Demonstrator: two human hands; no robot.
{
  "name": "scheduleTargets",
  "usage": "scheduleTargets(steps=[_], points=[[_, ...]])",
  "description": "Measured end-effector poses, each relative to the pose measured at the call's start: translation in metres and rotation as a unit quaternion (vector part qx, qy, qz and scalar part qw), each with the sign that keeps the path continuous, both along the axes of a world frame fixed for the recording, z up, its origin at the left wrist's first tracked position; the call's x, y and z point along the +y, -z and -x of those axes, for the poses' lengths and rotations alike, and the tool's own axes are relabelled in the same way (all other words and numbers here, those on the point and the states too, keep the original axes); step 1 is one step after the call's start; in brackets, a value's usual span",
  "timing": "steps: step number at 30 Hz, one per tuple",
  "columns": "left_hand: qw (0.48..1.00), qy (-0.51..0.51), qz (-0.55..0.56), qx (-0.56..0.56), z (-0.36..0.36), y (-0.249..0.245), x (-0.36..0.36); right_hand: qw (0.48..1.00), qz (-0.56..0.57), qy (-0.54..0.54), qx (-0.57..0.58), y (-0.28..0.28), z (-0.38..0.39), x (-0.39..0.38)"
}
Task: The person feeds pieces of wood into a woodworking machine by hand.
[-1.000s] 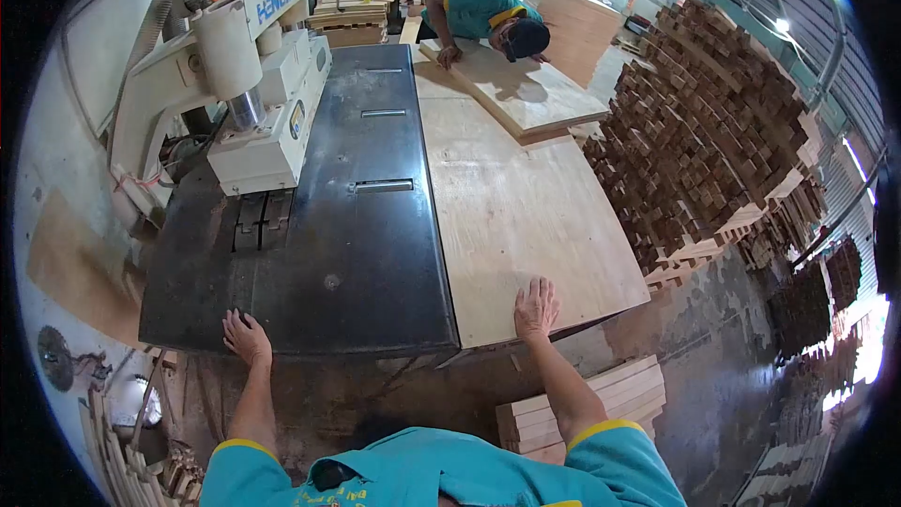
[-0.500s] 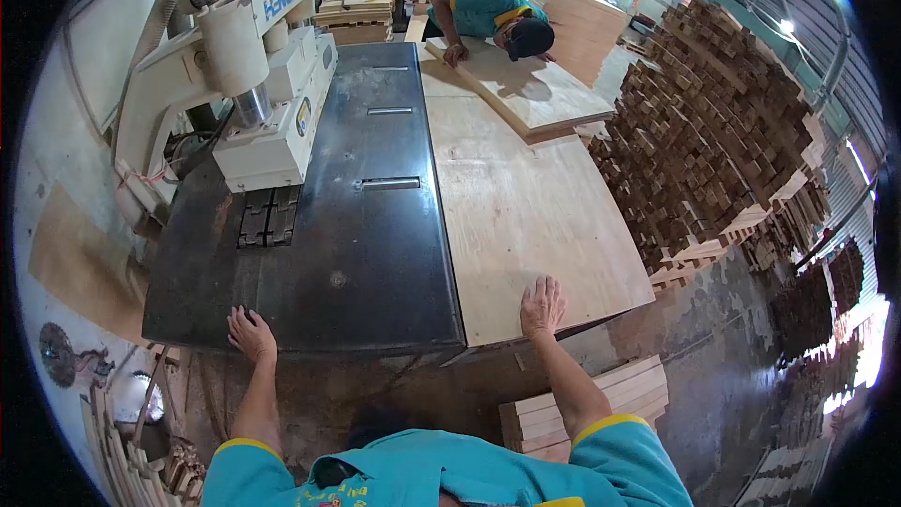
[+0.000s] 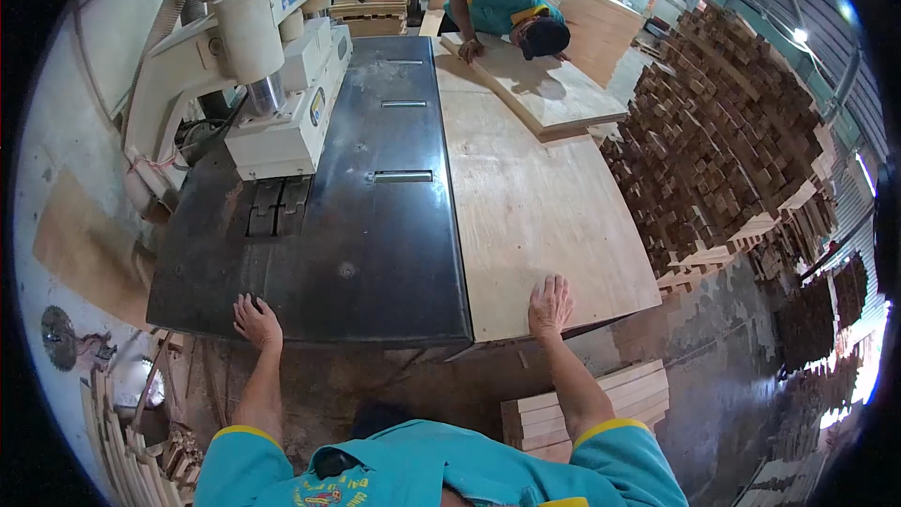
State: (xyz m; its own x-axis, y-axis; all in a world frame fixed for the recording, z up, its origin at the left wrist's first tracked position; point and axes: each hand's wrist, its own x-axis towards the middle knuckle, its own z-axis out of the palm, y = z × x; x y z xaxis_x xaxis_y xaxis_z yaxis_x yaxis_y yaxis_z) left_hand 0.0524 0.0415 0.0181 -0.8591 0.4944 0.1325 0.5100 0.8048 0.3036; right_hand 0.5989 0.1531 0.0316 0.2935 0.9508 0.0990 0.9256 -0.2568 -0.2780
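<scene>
My left hand (image 3: 257, 321) rests on the near edge of the dark metal machine table (image 3: 375, 253), its fingers apart and holding nothing. To the right, my right hand (image 3: 551, 306) lies with fingers spread on the near end of the light plywood surface (image 3: 526, 216) beside the metal table. White machine housing (image 3: 272, 141) hangs over the metal table's left part, above dark track pads (image 3: 277, 207). At the far end of the plywood, a thick wooden panel (image 3: 554, 94) lies at an angle under a co-worker's hands.
The co-worker (image 3: 507, 9) in a teal shirt leans over the panel. Tall stacks of wood blocks (image 3: 723, 141) stand at the right. Light boards (image 3: 601, 404) are piled on the floor below my right arm. Saw blades (image 3: 59, 338) hang at the lower left.
The whole view has shifted slightly, with the machine and panel a little further right and up. Both my hands stay on the surfaces; the wooden panel looks nearly unmoved.
</scene>
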Motion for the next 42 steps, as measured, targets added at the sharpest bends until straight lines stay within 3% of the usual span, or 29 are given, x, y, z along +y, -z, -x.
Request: scheduleTargets(steps=[17,42], points=[[1.0,0.004,-0.007,0.02,0.003,0.009,-0.003,0.998,-0.04,-0.01,-0.045,0.009,-0.003,0.0],[1.0,0.0,-0.015,-0.013,-0.003,-0.004,-0.001,1.0,-0.007,0.001,-0.017,0.008,-0.003,0.001]])
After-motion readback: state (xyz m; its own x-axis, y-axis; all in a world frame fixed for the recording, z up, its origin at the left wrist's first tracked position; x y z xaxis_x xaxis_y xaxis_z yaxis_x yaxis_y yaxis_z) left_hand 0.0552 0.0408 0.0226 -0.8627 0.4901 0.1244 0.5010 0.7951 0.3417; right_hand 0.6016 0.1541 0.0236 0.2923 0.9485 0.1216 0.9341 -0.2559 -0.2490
